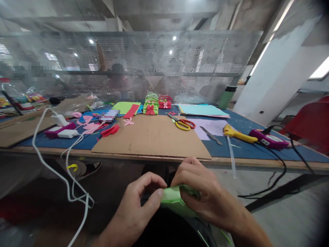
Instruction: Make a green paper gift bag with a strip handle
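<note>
A folded piece of light green paper [171, 195] is held low over my lap, just in front of the table edge. The thumb and fingers of my left hand [140, 202] pinch its left end. Around its right part curl the fingers of my right hand [203, 192], hiding some of the folds. On the table beyond lies a sheet of brown cardboard [154, 137]. Scissors [183, 124] with yellow and red handles rest at its right side. Small green paper bags [151, 104] and a red paper bag [165, 102] with bows stand behind it.
Right of the cardboard lie a knife blade [210, 135], a yellow glue gun [239, 133] and a purple power strip [268, 139]. Pink and red paper pieces [110, 131] are scattered left. White cables [68, 171] hang over the table edge. A green bottle [227, 97] stands at the back.
</note>
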A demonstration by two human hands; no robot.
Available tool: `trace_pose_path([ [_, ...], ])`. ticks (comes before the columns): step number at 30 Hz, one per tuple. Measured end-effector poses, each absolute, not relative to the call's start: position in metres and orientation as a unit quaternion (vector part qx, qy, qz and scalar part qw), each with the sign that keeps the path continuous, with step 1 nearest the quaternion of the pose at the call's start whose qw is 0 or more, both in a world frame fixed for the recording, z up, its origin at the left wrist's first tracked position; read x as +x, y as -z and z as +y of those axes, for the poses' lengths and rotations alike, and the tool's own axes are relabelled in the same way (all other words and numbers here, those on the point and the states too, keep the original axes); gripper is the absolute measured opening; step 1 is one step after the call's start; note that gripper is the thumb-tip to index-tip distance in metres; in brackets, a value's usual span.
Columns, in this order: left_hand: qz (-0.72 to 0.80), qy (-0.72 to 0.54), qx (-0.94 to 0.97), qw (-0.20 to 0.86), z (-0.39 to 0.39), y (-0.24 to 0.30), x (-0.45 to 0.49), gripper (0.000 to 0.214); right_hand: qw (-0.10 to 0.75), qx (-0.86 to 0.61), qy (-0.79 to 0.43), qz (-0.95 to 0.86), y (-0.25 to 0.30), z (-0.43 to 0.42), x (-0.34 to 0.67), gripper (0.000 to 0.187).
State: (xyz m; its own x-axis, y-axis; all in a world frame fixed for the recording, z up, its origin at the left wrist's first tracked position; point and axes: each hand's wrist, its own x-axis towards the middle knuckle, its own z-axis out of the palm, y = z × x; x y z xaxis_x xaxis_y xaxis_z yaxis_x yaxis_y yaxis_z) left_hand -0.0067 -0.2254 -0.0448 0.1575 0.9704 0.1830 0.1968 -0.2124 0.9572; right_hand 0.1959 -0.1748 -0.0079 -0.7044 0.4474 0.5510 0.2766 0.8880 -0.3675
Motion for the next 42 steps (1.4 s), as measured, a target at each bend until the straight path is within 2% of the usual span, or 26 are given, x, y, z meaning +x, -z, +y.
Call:
trace_pose_path([
  [7, 0.472, -0.379, 0.623, 0.495, -0.218, 0.035, -0.013, 0.011, 0.336, -0.179, -0.133, -0.915, 0.010, -0.172, 0.193, 0.022],
  [19, 0.443, -0.363, 0.617, 0.540, -0.217, 0.028, -0.019, 0.013, 0.339, -0.159, -0.133, -0.918, 0.008, -0.173, 0.192, 0.022],
  [24, 0.425, -0.365, 0.594, 0.578, -0.215, 0.029, -0.022, 0.003, 0.345, -0.149, -0.122, -0.919, 0.009, -0.171, 0.188, 0.022],
  [26, 0.416, -0.372, 0.588, 0.586, -0.214, 0.027, -0.024, 0.009, 0.340, -0.150, -0.126, -0.920, 0.008, -0.171, 0.188, 0.022],
  [29, 0.420, -0.389, 0.583, 0.576, -0.214, 0.024, -0.027, 0.013, 0.340, -0.150, -0.123, -0.920, 0.007, -0.172, 0.188, 0.023],
  [33, 0.439, -0.381, 0.608, 0.540, -0.214, 0.024, -0.026, 0.009, 0.348, -0.144, -0.116, -0.919, 0.007, -0.172, 0.188, 0.023],
  [38, 0.433, -0.375, 0.611, 0.546, -0.212, 0.027, -0.025, 0.003, 0.356, -0.142, -0.106, -0.918, 0.008, -0.171, 0.187, 0.024],
  [42, 0.424, -0.386, 0.624, 0.532, -0.214, 0.025, -0.028, 0.011, 0.348, -0.154, -0.121, -0.917, 0.009, -0.169, 0.188, 0.022],
])
